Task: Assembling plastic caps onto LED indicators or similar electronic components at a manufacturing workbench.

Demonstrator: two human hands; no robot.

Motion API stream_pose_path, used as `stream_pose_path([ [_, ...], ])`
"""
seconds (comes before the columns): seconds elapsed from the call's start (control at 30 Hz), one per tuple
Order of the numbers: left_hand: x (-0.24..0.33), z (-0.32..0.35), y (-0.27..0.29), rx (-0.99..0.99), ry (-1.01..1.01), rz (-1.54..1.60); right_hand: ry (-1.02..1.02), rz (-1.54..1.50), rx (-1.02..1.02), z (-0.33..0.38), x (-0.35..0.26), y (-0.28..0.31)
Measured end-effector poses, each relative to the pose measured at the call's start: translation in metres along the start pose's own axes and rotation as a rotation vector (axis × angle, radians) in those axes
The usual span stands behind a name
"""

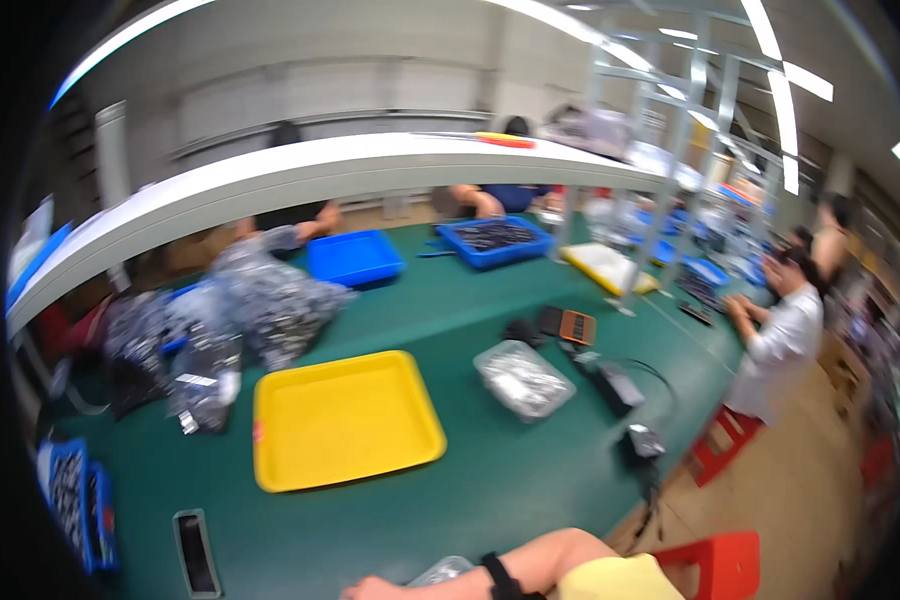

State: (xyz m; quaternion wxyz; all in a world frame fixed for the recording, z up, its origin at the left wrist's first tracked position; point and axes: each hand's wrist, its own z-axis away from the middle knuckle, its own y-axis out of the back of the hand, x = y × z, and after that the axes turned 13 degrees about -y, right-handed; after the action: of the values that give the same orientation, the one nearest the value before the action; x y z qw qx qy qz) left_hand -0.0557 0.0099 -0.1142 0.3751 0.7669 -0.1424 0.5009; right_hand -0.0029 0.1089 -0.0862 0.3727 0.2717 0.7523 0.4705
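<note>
My right hand (pixel 375 589) is at the lower edge, at the end of a bent forearm with a black wristband (pixel 500 577) and a yellow sleeve. Its fingers are cut off and blurred, so I cannot make out their pose or any held thing. Close to the wrist is a clear plastic item (pixel 442 571), partly hidden by the arm. My left hand is out of the picture. Ahead on the green table (pixel 340 540) lies a yellow tray (pixel 345 420) with nothing in it. A dark-screened phone (pixel 197 553) lies to its left, nearer me.
Bags of dark parts (pixel 280 305) lie back left; blue bins (pixel 70 505) sit at the left edge. Right of the tray are a clear tub (pixel 523 380) and black adapters (pixel 615 388). A white shelf (pixel 370 170) spans overhead. Co-workers sit opposite and right; a red stool (pixel 720 565) stands near.
</note>
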Motion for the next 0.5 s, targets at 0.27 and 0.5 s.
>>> stream_pose_path([
  [0.27, -0.003, 0.026, 0.004, 0.054, -0.002, 0.106, 0.105, -0.275, 0.387, -0.006, -0.002, 0.011],
  [0.5, -0.003, 0.042, 0.003, 0.14, 0.062, 0.127, 0.146, -0.268, 0.41, -0.005, -0.001, 0.016],
])
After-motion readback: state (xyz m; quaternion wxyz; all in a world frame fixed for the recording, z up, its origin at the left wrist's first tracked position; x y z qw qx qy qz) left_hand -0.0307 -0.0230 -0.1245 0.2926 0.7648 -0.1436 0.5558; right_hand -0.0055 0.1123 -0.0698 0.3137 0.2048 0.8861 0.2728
